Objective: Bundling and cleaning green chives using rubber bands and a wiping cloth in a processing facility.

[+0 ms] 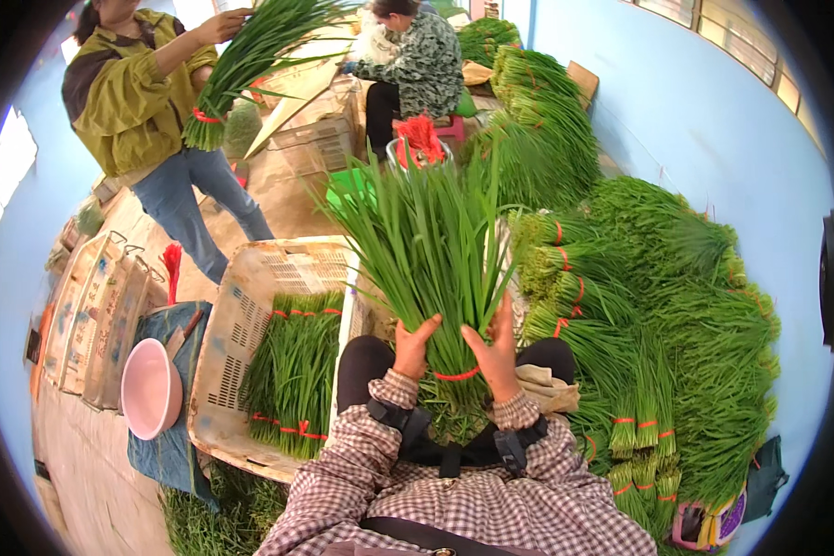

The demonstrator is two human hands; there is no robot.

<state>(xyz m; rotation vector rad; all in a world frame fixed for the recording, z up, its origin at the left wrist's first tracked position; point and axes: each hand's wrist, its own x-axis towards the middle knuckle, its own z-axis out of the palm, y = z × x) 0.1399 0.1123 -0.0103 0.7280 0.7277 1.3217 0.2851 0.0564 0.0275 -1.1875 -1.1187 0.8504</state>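
Note:
Upright before my lap stands a big bunch of Chinese chives point(440, 250), its long flat leaves fanning out at the top. A red tie point(457, 375) circles it low down, near the stem ends. My left hand point(414, 348) grips the bunch from the left, thumb across the front. From the right my right hand point(497, 352) clasps it just above the tie, thumb pointing up; the fingers behind the leaves are partly hidden. To the left, a dirty white plastic crate point(215, 389) holds tied chive bunches point(296, 375) laid side by side.
Chives lie heaped point(676, 343) along the blue wall at right, with small tied bundles point(635, 431) nearer me. A pink basin point(152, 389) sits left of the crate. One person point(125, 93) stands holding chives; another point(422, 69) sits beyond a bucket of red ties point(420, 139).

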